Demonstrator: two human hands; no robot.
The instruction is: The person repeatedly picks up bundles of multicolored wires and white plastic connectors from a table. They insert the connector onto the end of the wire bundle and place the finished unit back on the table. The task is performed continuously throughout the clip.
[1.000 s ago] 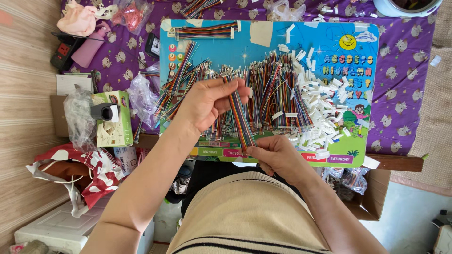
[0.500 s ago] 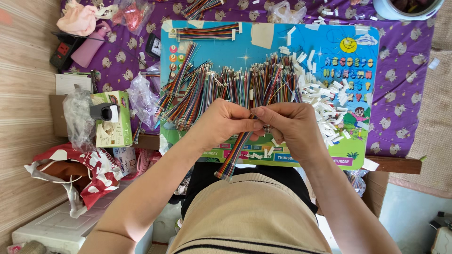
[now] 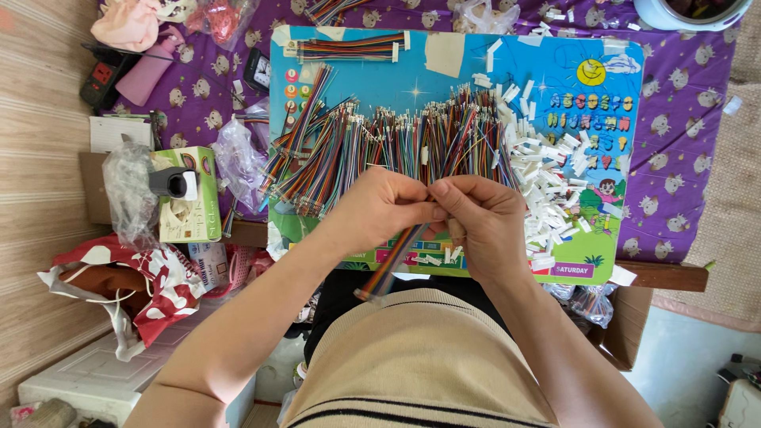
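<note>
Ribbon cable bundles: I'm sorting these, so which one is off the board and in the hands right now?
The multicoloured ribbon cable pinched between the left hand and right hand, hanging toward the person's lap. The other bundles lie flat on the blue board.

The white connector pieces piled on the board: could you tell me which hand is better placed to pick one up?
Probably the right hand: the white connector pieces lie just beyond it on its side, while the left hand sits farther off, pinching the multicoloured ribbon cable.
</note>
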